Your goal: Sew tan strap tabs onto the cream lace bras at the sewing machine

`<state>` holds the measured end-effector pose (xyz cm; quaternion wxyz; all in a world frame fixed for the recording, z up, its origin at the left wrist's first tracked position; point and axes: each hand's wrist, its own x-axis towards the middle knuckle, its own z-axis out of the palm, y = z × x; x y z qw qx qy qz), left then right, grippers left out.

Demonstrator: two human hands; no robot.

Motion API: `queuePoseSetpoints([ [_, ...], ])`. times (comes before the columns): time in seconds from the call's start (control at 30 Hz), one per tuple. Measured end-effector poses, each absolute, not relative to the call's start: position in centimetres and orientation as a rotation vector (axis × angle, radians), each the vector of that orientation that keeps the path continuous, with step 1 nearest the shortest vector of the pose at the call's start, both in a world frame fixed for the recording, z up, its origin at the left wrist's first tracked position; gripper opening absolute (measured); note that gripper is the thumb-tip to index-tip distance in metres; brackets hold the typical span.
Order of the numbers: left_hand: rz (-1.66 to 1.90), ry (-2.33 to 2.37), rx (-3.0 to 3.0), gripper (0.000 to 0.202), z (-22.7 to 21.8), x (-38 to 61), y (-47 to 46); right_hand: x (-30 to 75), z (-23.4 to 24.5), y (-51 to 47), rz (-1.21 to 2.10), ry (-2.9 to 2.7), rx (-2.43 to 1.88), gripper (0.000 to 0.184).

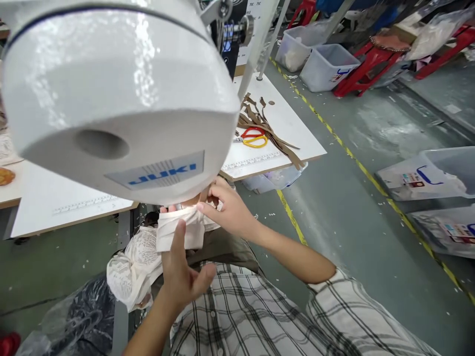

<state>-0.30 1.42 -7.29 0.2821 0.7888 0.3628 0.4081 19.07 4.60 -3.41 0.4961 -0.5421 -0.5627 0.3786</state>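
A white lace bra (139,257) hangs at the front of the sewing machine, its lace cup on the left and a smooth folded band (193,236) under the machine head. My left hand (181,277) holds the band, index finger across its front, several fingertips showing behind its top edge, thumb sticking out to the right. At the band's upper right corner, my right hand (230,210) pinches the fabric between thumb and fingers. Some brown fabric shows by those fingers. The white machine head (122,99), marked JUKI, hides the needle area.
On the white table (297,133) to the right lie scissors (256,137) with red and yellow handles and several brown strips (274,136). Clear plastic bins (328,66) and a red stool (365,66) stand beyond a yellow floor line. A plastic bag (79,316) lies lower left.
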Motion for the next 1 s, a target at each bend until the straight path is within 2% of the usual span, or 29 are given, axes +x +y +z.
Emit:
queuePoseSetpoints([
  [0.07,0.975,1.004,2.369,0.079,-6.5,-0.1,2.9,18.8,-4.7,5.8,0.853,-1.313,-1.363,0.011],
  [0.13,0.798,1.053,2.515,0.070,-6.0,0.0,3.8,18.6,-5.7,6.6,0.940,-1.204,-1.333,0.010],
  [0.23,0.671,1.100,2.592,0.067,-5.7,-0.1,4.2,18.9,-6.2,7.4,1.033,-1.153,-1.274,0.011],
  [0.53,0.649,1.234,2.642,0.057,-4.7,-0.2,5.5,20.0,-5.6,10.8,0.736,-1.500,-1.206,0.011],
  [1.0,0.629,1.267,2.670,0.056,-4.2,-0.2,5.6,20.0,-5.8,11.5,0.673,-1.552,-1.235,0.007],
])
